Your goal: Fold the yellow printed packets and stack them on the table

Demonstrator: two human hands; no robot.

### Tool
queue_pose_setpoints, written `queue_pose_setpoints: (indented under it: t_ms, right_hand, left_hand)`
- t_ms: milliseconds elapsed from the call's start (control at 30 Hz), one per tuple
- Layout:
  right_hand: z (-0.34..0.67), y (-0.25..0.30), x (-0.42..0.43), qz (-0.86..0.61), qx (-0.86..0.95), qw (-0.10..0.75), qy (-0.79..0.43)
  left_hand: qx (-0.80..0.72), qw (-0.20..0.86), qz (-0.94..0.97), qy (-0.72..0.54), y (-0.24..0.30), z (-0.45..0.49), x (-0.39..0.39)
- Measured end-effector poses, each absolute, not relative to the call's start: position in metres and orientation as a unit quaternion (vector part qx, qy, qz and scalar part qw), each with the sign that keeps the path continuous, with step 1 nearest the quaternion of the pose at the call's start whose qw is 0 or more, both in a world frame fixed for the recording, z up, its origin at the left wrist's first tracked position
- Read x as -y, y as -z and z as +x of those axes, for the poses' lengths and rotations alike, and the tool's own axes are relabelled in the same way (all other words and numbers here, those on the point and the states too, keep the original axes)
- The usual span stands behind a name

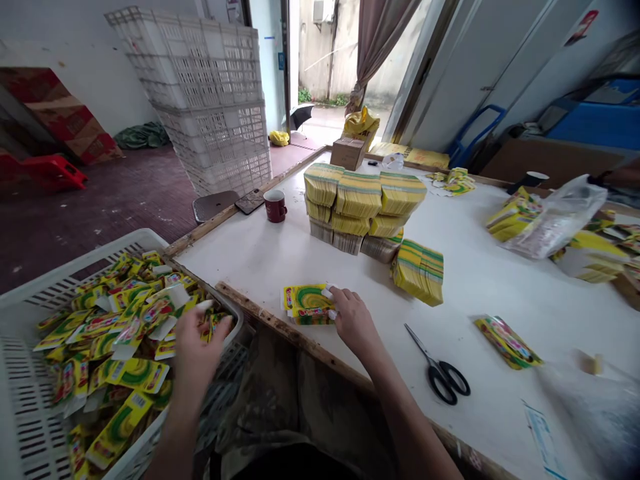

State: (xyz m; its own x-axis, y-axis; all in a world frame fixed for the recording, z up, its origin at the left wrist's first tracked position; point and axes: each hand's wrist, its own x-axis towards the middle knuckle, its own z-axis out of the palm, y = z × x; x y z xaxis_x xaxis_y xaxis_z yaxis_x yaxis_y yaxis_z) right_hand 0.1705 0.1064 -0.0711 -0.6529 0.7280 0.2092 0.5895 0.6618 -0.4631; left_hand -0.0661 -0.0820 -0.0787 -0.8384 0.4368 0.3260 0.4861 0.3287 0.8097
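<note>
My right hand (354, 319) is closed on the right end of a small stack of yellow-and-green printed cartons (306, 300), which lies near the table's front edge. White coverings show on its fingertips. My left hand (195, 347), blurred by motion, is over the right side of a white plastic basket (150, 240). Its thumb stands apart from the fingers, and I see nothing held between them. Many loose small yellow cartons (133, 375) fill the basket in a jumbled heap. Black-handled scissors (440, 373) lie to the right of my right arm.
Banded stacks of flat yellow cards (357, 203) stand mid-table, beside a dark red mug (275, 207) and a phone (249, 201). A single carton (507, 341) and a clear plastic bag (555, 217) lie to the right. White crates (210, 100) rise beyond the table's left edge.
</note>
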Motion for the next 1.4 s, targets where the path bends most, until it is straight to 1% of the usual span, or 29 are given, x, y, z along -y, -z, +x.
queue_pose_setpoints:
  t_ms: [33, 133, 300, 600, 800, 1067, 1167, 1267, 1400]
  right_hand:
    - [0.172, 0.071, -0.105, -0.369, 0.893, 0.187, -0.176]
    - [0.176, 0.071, -0.101, -0.367, 0.896, 0.182, -0.172]
    - [0.179, 0.075, -0.098, -0.371, 0.891, 0.193, -0.175]
    - [0.178, 0.076, -0.099, -0.366, 0.890, 0.192, -0.190]
    - [0.178, 0.073, -0.099, -0.365, 0.888, 0.195, -0.203]
    - [0.178, 0.072, -0.102, -0.378, 0.873, 0.202, -0.232]
    - [0.176, 0.073, -0.103, -0.382, 0.865, 0.213, -0.246]
    - [0.178, 0.074, -0.103, -0.388, 0.850, 0.237, -0.267]
    - [0.187, 0.065, -0.097, -0.401, 0.815, 0.286, -0.306]
  left_hand:
    - [0.802, -0.016, -0.330, 0.498, 0.085, -0.052, 0.068]
    - [0.768, -0.074, -0.409, 0.488, 0.093, -0.015, 0.033]
    - [0.793, -0.083, -0.400, 0.453, 0.089, 0.005, 0.006]
    - [0.827, -0.135, -0.381, 0.391, 0.081, 0.007, -0.002]
    - [0.836, -0.125, -0.368, 0.388, 0.081, 0.008, -0.006]
    - [0.871, -0.052, -0.350, 0.341, 0.080, -0.018, 0.004]
    - [0.864, -0.051, -0.373, 0.334, 0.080, -0.021, 0.003]
    - [0.842, -0.072, -0.399, 0.356, 0.080, -0.020, 0.000]
    - [0.810, -0.089, -0.380, 0.438, 0.077, -0.020, 0.007]
